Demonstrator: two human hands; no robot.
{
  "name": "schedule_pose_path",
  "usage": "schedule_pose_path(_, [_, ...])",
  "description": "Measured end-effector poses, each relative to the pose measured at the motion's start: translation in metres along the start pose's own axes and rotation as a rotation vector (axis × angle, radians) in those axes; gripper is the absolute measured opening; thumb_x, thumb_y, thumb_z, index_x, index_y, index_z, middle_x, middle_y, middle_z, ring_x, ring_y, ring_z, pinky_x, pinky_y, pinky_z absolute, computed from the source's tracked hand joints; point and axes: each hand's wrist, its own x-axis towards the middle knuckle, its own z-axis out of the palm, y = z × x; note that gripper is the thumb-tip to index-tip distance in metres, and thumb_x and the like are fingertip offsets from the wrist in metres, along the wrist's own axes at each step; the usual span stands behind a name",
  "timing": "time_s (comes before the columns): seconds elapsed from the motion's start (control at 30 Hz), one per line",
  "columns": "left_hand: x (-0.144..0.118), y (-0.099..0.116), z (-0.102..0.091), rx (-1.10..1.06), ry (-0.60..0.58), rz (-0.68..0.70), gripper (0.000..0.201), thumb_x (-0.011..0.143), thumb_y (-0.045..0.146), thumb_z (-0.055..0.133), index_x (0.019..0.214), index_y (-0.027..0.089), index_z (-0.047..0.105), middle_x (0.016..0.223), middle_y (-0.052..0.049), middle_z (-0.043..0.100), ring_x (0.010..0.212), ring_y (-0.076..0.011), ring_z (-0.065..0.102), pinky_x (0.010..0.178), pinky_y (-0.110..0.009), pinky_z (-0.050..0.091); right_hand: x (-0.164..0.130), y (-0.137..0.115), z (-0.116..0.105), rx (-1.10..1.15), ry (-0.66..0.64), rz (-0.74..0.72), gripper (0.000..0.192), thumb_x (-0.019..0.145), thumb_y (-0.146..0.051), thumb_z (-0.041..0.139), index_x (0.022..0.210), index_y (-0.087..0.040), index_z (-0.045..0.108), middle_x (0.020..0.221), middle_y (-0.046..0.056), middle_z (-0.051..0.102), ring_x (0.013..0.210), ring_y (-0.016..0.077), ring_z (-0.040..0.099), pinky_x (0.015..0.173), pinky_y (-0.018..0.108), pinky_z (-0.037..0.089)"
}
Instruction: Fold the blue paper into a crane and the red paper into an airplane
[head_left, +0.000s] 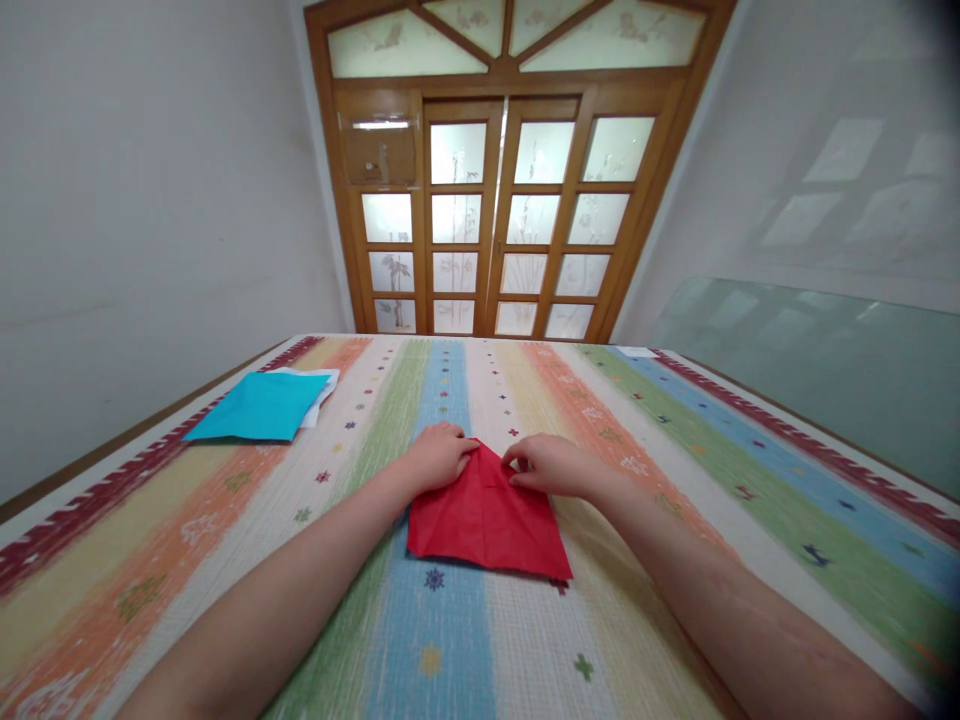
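Note:
A sheet of red paper (487, 525) lies in front of me with crease lines across it and its far edge folded to a point. My left hand (441, 458) rests on its upper left side, fingers curled and pinching near the peak. On the upper right edge, my right hand (551, 463) has its thumb and fingertips bent together at the paper. The undersides of both hands' fingers are partly hidden.
A striped, patterned cloth (330, 570) covers the table. To the left lies blue paper (259, 405) over white sheets (322, 395). A small white piece (636, 352) sits at the far right edge. Beyond are wooden doors (495, 220) and a greenish glass panel (810, 370).

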Motion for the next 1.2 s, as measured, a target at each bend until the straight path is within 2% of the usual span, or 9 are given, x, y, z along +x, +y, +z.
schedule_pose_path(0.3, [0.005, 0.0, -0.01, -0.093, -0.105, -0.158, 0.029, 0.087, 0.036, 0.052, 0.098, 0.02, 0.074, 0.094, -0.011, 0.07, 0.085, -0.0235, 0.063, 0.074, -0.032, 0.047, -0.001, -0.005, 0.001, 0.033, 0.022, 0.076, 0.025, 0.075, -0.015, 0.06, 0.097, -0.023, 0.07, 0.083, 0.004, 0.072, 0.072, 0.0171, 0.065, 0.058, 0.023, 0.038])
schedule_pose_path(0.4, [0.007, -0.002, -0.016, -0.176, -0.208, -0.18, 0.028, 0.086, 0.034, 0.052, 0.081, 0.017, 0.074, 0.074, -0.008, 0.07, 0.065, -0.0178, 0.061, 0.061, -0.027, 0.043, 0.0, -0.005, 0.001, 0.013, 0.107, 0.098, 0.025, 0.077, -0.011, 0.056, 0.094, -0.023, 0.07, 0.088, 0.006, 0.073, 0.078, 0.0191, 0.065, 0.063, 0.025, 0.04])
schedule_pose_path(0.5, [0.005, -0.003, -0.024, -0.298, -0.348, -0.109, 0.025, 0.08, 0.034, 0.058, 0.066, 0.018, 0.071, 0.057, -0.002, 0.064, 0.05, -0.0128, 0.055, 0.051, -0.023, 0.038, 0.002, -0.003, 0.002, -0.012, 0.205, 0.121, 0.027, 0.08, -0.009, 0.051, 0.093, -0.021, 0.071, 0.092, 0.008, 0.073, 0.082, 0.0218, 0.065, 0.068, 0.028, 0.041])
schedule_pose_path(0.57, [0.003, -0.002, -0.028, -0.373, -0.389, -0.06, 0.021, 0.079, 0.034, 0.06, 0.072, 0.019, 0.072, 0.056, 0.001, 0.062, 0.047, -0.0111, 0.054, 0.049, -0.022, 0.038, 0.004, -0.004, 0.005, -0.017, 0.247, 0.105, 0.026, 0.081, -0.009, 0.051, 0.092, -0.02, 0.072, 0.091, 0.009, 0.073, 0.082, 0.0219, 0.065, 0.07, 0.029, 0.041])
schedule_pose_path(0.7, [0.003, 0.003, -0.028, -0.439, -0.333, -0.011, 0.022, 0.08, 0.028, 0.058, 0.095, 0.022, 0.073, 0.064, 0.002, 0.065, 0.048, -0.01, 0.054, 0.053, -0.022, 0.039, 0.011, -0.007, 0.014, -0.006, 0.286, 0.005, 0.025, 0.081, -0.008, 0.053, 0.091, -0.02, 0.073, 0.089, 0.007, 0.073, 0.087, 0.0199, 0.064, 0.081, 0.03, 0.043])
schedule_pose_path(0.87, [0.005, 0.001, -0.022, -0.465, -0.32, 0.067, 0.022, 0.074, 0.024, 0.067, 0.095, 0.023, 0.075, 0.068, 0.002, 0.064, 0.059, -0.0113, 0.055, 0.057, -0.022, 0.037, 0.01, -0.013, 0.007, 0.034, 0.309, -0.163, 0.026, 0.079, -0.005, 0.055, 0.09, -0.02, 0.074, 0.1, 0.007, 0.073, 0.101, 0.0211, 0.062, 0.092, 0.033, 0.042])
schedule_pose_path(0.97, [0.004, -0.002, -0.019, -0.49, -0.34, 0.092, 0.022, 0.075, 0.028, 0.068, 0.096, 0.022, 0.075, 0.067, 0.002, 0.063, 0.059, -0.011, 0.054, 0.056, -0.022, 0.036, -0.001, -0.027, -0.014, 0.138, 0.229, -0.266, 0.023, 0.084, -0.011, 0.056, 0.094, -0.021, 0.074, 0.095, 0.005, 0.073, 0.092, 0.0194, 0.064, 0.085, 0.031, 0.045])
schedule_pose_path(1.07, [0.004, -0.003, -0.018, -0.504, -0.34, 0.097, 0.021, 0.076, 0.031, 0.068, 0.093, 0.02, 0.075, 0.068, 0.002, 0.064, 0.059, -0.011, 0.053, 0.057, -0.022, 0.036, -0.018, -0.05, -0.038, 0.276, -0.002, -0.351, 0.026, 0.083, -0.027, 0.067, 0.108, -0.027, 0.073, 0.101, 0.002, 0.073, 0.091, 0.0183, 0.066, 0.084, 0.029, 0.047])
schedule_pose_path(1.2, [0.003, -0.003, -0.016, -0.512, -0.33, 0.115, 0.024, 0.076, 0.036, 0.07, 0.094, 0.02, 0.073, 0.072, 0.0, 0.067, 0.061, -0.0119, 0.056, 0.058, -0.022, 0.038, -0.037, -0.078, -0.044, 0.27, -0.24, -0.445, 0.074, 0.061, -0.04, 0.086, 0.13, -0.032, 0.06, 0.124, 0.002, 0.067, 0.108, 0.0242, 0.063, 0.088, 0.03, 0.047])
